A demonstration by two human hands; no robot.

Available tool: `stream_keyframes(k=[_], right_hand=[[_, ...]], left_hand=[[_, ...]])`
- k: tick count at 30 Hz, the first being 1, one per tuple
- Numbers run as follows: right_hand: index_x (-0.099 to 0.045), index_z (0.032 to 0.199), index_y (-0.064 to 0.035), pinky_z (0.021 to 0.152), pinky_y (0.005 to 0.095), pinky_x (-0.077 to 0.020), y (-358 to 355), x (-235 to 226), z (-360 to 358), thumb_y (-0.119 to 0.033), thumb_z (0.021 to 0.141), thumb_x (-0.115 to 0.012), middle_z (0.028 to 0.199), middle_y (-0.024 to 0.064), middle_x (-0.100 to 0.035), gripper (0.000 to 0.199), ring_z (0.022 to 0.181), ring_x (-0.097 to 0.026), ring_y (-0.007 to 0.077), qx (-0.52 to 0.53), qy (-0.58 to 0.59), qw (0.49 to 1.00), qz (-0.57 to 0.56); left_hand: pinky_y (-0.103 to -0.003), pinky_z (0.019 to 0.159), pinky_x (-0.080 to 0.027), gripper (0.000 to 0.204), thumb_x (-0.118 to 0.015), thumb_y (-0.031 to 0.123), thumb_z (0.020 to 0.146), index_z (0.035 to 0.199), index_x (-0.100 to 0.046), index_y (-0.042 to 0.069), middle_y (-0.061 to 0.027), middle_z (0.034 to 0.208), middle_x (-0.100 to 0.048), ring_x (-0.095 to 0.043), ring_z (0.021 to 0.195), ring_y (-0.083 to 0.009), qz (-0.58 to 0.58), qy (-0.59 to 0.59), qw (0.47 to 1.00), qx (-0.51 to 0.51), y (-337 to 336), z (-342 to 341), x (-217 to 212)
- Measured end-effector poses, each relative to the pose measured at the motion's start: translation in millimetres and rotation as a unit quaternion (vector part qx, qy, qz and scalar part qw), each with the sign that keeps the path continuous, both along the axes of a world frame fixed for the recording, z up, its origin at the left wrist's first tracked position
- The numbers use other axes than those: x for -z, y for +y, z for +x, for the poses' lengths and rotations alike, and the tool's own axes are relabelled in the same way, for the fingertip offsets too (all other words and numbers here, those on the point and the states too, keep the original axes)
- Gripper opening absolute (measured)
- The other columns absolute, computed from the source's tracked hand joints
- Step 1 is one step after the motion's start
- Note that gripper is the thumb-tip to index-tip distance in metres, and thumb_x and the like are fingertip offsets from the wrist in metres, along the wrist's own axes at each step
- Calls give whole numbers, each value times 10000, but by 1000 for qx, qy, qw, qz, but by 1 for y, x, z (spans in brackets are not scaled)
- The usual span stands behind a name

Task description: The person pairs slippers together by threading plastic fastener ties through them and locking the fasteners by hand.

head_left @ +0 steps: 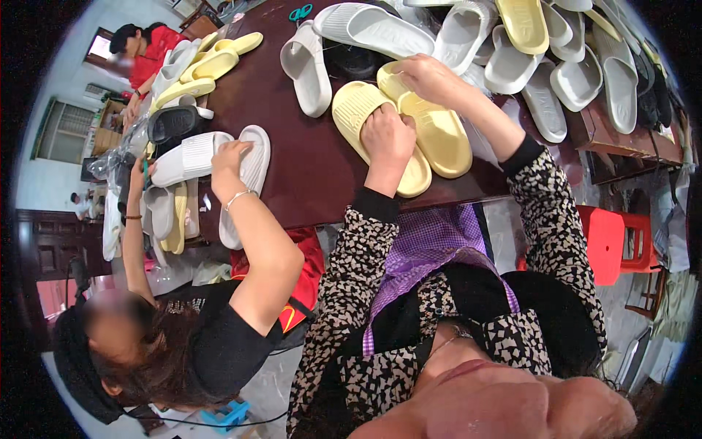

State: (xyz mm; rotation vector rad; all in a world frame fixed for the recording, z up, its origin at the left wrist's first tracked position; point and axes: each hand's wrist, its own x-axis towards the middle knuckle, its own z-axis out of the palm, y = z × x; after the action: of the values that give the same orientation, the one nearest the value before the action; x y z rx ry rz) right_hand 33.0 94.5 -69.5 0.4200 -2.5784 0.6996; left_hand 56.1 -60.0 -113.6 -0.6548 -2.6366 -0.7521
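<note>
Yellow slippers (pixel 443 143), left hand (pixel 388 137) clasping, right hand (pixel 433 79) touching

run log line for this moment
left hand: on left yellow slipper; right hand: on right yellow slipper; surface: dark red table; co-worker's hand: on white slipper

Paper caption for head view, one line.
Left hand and right hand each on a yellow slide sandal at a dark-red table, pale grey slides nearby.

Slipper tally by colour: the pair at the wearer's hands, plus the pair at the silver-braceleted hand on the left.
Yellow slippers, at the wearer's hands: 2
White slippers, at the co-worker's braceleted hand: 2
Total: 4
</note>
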Motion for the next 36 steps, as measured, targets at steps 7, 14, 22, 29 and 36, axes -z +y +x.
stream_keyframes(k=[7,14,22,29,36], right_hand=[[-651,909,2,776,438,-476,0,2,-21,-177,837,-525,864,212,-647,231,849,-613,375,36,-159,985,60],[-664,872,-6,743,420,-481,-7,1,-62,-162,759,-559,824,200,-647,219,817,-620,359,-5,-187,978,88],[-679,856,-4,703,412,-494,-30,-10,-83,-130,681,-608,823,199,-651,227,831,-631,354,6,-285,936,206],[-675,863,11,692,425,-503,-27,13,-91,-108,667,-611,870,207,-654,237,821,-633,372,55,-249,948,190],[-674,835,-20,636,351,-484,-21,15,-103,-162,692,-619,734,145,-649,209,685,-621,245,-36,-223,974,21]], left_hand=[[-442,730,-486,186,-592,152,733,768,-572,-30,-217,803,-625,-612,774,-360,19,-10,1000,1,-3,6,0],[-443,736,-479,191,-598,152,736,777,-569,-32,-218,784,-620,-609,760,-361,33,21,999,16,-5,6,0],[-416,731,-453,154,-614,125,708,762,-546,-3,-181,758,-599,-587,765,-332,38,55,997,28,-4,4,7],[-447,711,-466,173,-582,159,744,732,-550,-11,-207,737,-602,-587,718,-359,59,69,995,34,-2,5,6],[-445,720,-464,172,-581,162,742,749,-550,-7,-204,748,-600,-587,736,-358,61,73,995,34,-4,6,6]])
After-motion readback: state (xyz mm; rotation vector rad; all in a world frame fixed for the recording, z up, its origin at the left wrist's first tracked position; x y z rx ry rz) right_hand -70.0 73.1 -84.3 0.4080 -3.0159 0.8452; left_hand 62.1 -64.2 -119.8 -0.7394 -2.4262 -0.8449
